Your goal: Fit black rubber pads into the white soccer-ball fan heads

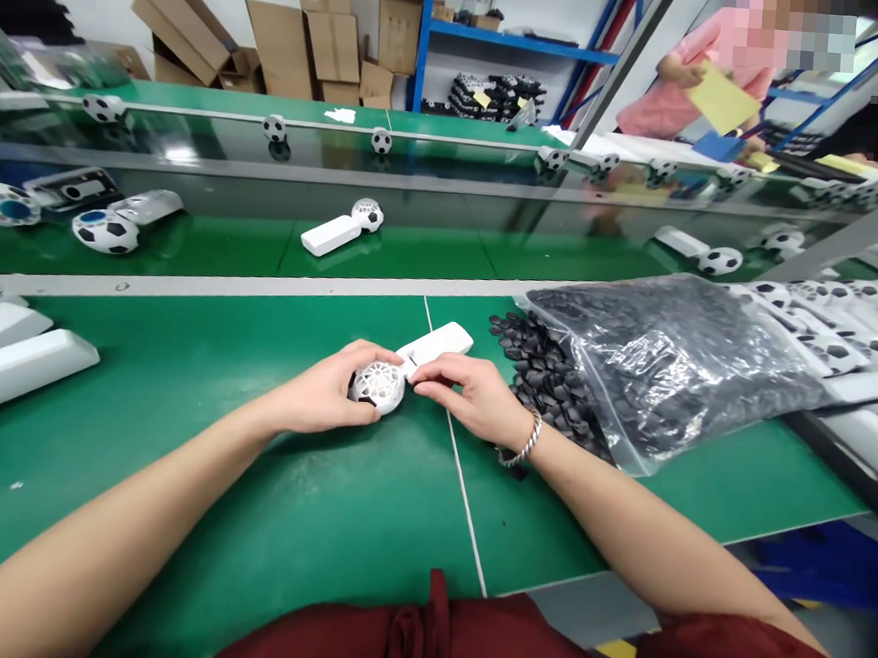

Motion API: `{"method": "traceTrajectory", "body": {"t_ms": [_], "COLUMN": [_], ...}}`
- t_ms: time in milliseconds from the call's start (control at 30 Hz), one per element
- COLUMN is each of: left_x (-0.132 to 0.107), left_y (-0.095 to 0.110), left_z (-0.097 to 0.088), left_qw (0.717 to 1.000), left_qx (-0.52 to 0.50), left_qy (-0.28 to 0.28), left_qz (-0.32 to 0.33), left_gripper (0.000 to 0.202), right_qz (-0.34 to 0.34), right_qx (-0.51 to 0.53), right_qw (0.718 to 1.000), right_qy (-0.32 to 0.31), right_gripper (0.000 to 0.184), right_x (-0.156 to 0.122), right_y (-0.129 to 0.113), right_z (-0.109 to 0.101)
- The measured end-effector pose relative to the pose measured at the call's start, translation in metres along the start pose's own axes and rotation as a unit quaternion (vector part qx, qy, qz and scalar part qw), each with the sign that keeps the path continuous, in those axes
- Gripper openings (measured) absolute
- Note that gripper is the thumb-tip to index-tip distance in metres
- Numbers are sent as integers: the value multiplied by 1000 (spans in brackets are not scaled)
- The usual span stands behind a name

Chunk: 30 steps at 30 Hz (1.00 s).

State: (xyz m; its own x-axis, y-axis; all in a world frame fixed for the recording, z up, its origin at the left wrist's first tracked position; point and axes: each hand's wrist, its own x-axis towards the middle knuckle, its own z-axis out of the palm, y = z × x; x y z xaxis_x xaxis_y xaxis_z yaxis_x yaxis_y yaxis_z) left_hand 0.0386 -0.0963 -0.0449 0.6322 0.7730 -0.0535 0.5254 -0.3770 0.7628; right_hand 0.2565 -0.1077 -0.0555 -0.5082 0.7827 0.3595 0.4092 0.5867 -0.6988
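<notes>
My left hand (329, 392) is wrapped round the round white grille head of a small handheld fan (379, 385) lying on the green table mat (248, 476). The fan's white handle (438, 346) points away to the right. My right hand (472, 391) pinches at the joint between head and handle, fingers together; a silver bracelet sits on that wrist. Loose small black pieces (542, 366) lie just right of my right hand.
A clear bag of black pieces (670, 355) lies at right. White handles (8, 359) rest at far left. Finished football-pattern fans (341, 227) lie on the conveyor beyond. A pile of fans (846, 317) is at far right. Another person in pink (698, 66) stands behind.
</notes>
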Motion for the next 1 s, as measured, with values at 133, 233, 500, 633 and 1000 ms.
{"method": "traceTrajectory", "body": {"t_ms": [133, 233, 500, 633, 1000], "left_x": [0, 0, 0, 2, 2], "left_y": [0, -1, 6, 10, 9], "left_z": [2, 2, 8, 19, 29], "left_qw": [1000, 1000, 999, 993, 986], "left_qx": [3, 2, 2, 3, 10], "left_qy": [11, 14, 47, 108, 167], "left_qz": [6, 8, -24, -39, 19], "left_gripper": [50, 50, 49, 45, 29], "right_qz": [42, 12, -136, -134, -17], "right_qx": [48, 39, -12, -18, 68], "right_qw": [998, 999, 989, 989, 998], "right_qy": [-28, -20, -58, -53, -5], "right_gripper": [8, 10, 19, 13, 5], "right_x": [-2, -2, 2, 6, 7], "right_y": [-3, -3, 5, 8, 7], "right_z": [3, 3, 3, 10, 14]}}
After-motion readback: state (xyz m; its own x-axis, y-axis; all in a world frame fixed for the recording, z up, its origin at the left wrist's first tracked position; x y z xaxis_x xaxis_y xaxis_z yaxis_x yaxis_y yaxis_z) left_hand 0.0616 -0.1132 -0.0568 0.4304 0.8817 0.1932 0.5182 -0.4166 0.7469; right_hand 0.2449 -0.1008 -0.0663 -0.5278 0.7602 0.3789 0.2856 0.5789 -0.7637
